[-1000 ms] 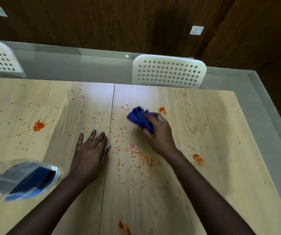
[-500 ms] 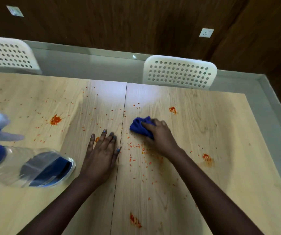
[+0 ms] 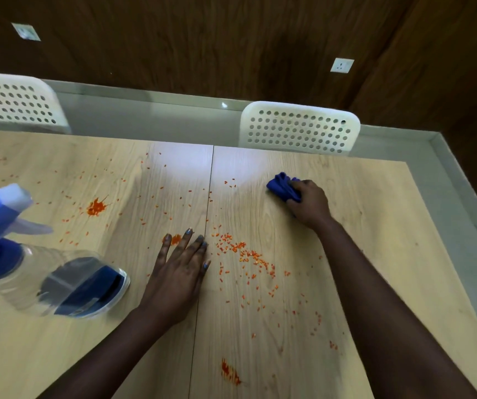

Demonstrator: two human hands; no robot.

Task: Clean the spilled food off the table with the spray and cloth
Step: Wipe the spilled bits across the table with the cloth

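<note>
My right hand (image 3: 309, 204) grips a bunched blue cloth (image 3: 282, 187) and presses it on the light wooden table (image 3: 375, 240), right of the centre seam. My left hand (image 3: 178, 269) lies flat with fingers spread, just left of the seam. Orange food crumbs (image 3: 246, 254) are scattered between my hands, densest right of my left hand's fingers. An orange splat (image 3: 96, 208) marks the left half, a small one (image 3: 176, 239) lies between my left fingers, and a smear (image 3: 230, 371) sits near the front edge. A clear spray bottle (image 3: 44, 272) with a blue trigger head stands at the left.
Two white perforated chairs (image 3: 297, 128) (image 3: 13, 103) stand at the table's far side. A grey ledge (image 3: 456, 182) runs behind and along the right of the table. Dark wood wall panels carry two sockets (image 3: 341, 65).
My right hand slid the cloth away and to the right, over the far orange spot, which no longer shows. The crumbs now sit bunched closer to my left hand. My left hand stayed flat.
</note>
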